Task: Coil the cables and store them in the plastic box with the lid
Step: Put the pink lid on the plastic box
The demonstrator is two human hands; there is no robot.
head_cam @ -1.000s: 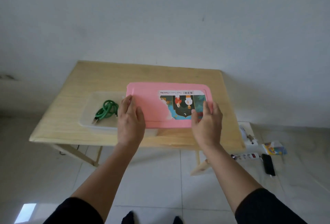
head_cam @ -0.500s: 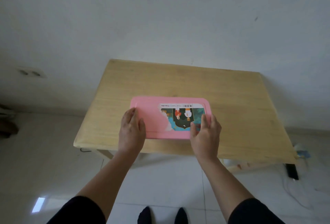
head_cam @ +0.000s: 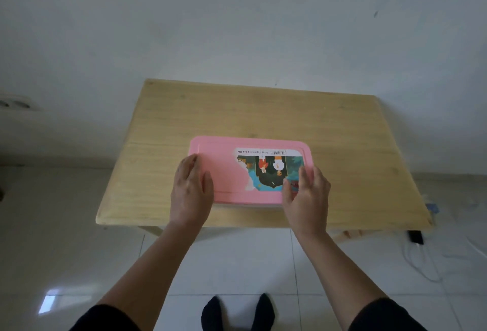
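Two flat hands on one pink lid (head_cam: 224, 172), laid over the plastic box near the front edge of the wooden table (head_cam: 263, 111); only a thin pale sliver of box showing under the lid's near rim, cables hidden beneath and not checkable from here. Likely the closing step, with little of the task left. To finish well: press down evenly along the near rim, then work round the corners toward the far edge of the lid so the rim seats all the way, not one side at a time; keep the box from sliding toward the table's front edge; check for any cable pinched under the rim, since a trapped loop would leave the lid riding high. Left hand (head_cam: 191, 193) resting on the lid's left end, fingers straight and together, thumb along the near rim, gripping nothing. Right hand (head_cam: 307, 198) on the lid's right end over the torn picture label (head_cam: 268, 169), fingers extended and slightly spread, thumb by the near edge, also clasping nothing. Whether either palm bears real weight: cannot tell. Beyond the table, right of the lid, white cords (head_cam: 421, 262) trailing on the tiled floor.
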